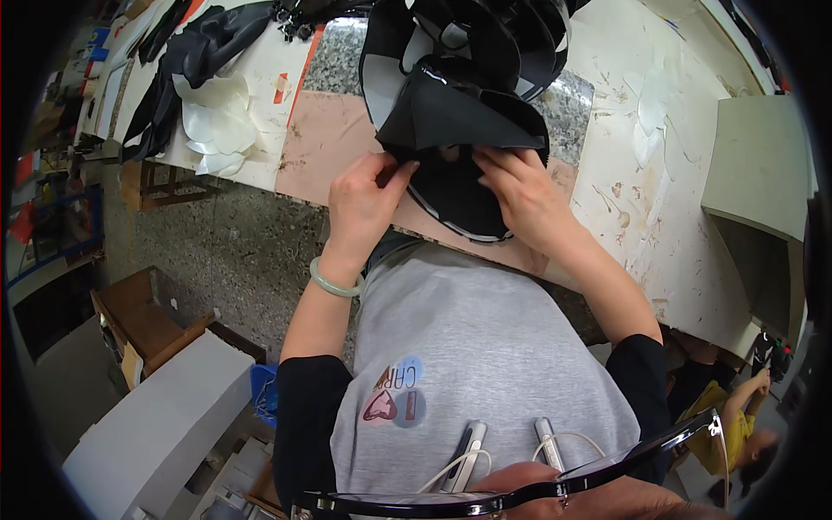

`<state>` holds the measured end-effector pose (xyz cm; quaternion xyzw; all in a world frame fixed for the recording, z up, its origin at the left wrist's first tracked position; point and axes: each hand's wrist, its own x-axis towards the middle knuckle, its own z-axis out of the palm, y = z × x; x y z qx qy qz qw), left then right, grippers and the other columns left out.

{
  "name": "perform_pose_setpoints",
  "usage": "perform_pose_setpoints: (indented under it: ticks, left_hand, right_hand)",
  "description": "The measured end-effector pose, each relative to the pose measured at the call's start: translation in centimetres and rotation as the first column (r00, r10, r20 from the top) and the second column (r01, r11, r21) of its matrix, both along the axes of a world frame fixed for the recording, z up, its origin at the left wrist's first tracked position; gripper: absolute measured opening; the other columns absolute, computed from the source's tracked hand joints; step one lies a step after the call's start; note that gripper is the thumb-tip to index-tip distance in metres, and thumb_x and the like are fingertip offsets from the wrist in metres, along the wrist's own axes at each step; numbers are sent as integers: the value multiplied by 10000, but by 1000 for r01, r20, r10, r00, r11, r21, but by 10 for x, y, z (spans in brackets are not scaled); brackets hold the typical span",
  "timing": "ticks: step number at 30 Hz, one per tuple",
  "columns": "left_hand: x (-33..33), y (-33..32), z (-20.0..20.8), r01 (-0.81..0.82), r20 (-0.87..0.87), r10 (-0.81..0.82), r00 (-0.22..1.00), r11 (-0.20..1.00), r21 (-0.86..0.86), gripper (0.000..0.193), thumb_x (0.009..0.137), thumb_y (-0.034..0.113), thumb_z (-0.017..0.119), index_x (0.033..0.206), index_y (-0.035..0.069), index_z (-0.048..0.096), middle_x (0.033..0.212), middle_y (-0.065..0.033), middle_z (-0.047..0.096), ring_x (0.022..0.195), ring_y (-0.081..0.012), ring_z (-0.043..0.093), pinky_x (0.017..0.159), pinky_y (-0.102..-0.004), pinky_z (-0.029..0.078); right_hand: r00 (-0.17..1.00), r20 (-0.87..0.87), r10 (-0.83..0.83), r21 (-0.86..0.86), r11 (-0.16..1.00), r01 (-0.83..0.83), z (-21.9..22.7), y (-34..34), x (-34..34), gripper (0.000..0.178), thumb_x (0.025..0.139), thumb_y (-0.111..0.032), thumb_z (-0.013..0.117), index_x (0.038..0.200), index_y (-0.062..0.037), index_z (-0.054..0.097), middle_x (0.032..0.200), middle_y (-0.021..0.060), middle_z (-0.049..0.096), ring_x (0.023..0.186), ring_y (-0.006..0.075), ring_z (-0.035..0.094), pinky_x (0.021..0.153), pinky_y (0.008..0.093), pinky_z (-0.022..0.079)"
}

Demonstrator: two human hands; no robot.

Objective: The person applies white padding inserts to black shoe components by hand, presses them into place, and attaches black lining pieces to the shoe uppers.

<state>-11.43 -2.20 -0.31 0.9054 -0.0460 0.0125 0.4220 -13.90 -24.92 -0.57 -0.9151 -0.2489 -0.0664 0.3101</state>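
Note:
A black, leather-like piece [451, 117] with a folded-over flap and a curved, pale-edged lower part lies at the front edge of the worktable. At its left side, my left hand [364, 195] pinches the edge between thumb and fingers. My right hand [529, 195] grips the flap's lower edge on the right, with some fingertips tucked under the material and hidden. More black curved pieces [511, 39] with grey-white inner faces are heaped just beyond, touching the held one.
White thin pieces [217, 121] and black material [208, 43] lie on the table's left. A pinkish board [321, 143] is under the work. At right stands a pale green box-like cabinet [754, 165]. A wooden drawer [147, 316] is at lower left; another person [737, 433] is at lower right.

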Motion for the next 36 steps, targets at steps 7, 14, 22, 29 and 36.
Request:
perform_pose_setpoints:
  ticks: [7, 14, 22, 29, 36]
  left_hand:
    - [-2, -1, 0, 29, 76, -35, 997, 997, 72, 231, 774, 225, 717, 736, 23, 613, 663, -105, 578, 587, -278, 568, 554, -377, 442]
    - [-10, -10, 4, -27, 116, 9, 993, 987, 160, 274, 764, 265, 724, 762, 30, 583, 646, -88, 548, 572, -270, 555, 530, -385, 426]
    - [-11, -13, -2, -81, 324, -25, 946, 947, 310, 356, 762, 280, 746, 954, 35, 573, 836, -74, 560, 781, -241, 513, 756, -365, 413]
    - [-15, -20, -6, -138, 171, 137, 976, 990, -7, 559, 757, 157, 738, 1203, 9, 434, 802, -38, 580, 825, -201, 534, 841, -383, 376]
    - [-22, -30, 9, -177, 53, 205, 977, 929, -326, 545, 807, 87, 709, 1269, -40, 449, 743, -44, 582, 581, -88, 540, 543, -225, 447]
  right_hand:
    - [998, -22, -64, 43, 997, 65, -6, 3, 15, 273, 808, -41, 622, 1074, 18, 616, 1051, 185, 587, 951, 364, 553, 841, 403, 454]
    - [967, -151, -206, -123, 974, 189, 4, 6, 33, 220, 790, -157, 702, 901, 10, 612, 870, 189, 626, 810, 373, 588, 705, 411, 476]
    - [976, -89, -197, 79, 976, 205, 3, 7, 37, 201, 781, -118, 670, 876, 40, 591, 807, 220, 603, 788, 395, 592, 672, 435, 483]
    - [943, 332, -14, 93, 995, -18, 40, 25, 10, 253, 720, -50, 661, 969, -14, 638, 992, 113, 588, 867, 292, 585, 705, 364, 493]
    - [779, 627, 12, -165, 979, 118, 50, 28, 55, 298, 700, -138, 618, 995, -160, 653, 1087, -12, 570, 1100, 182, 479, 949, 399, 276]
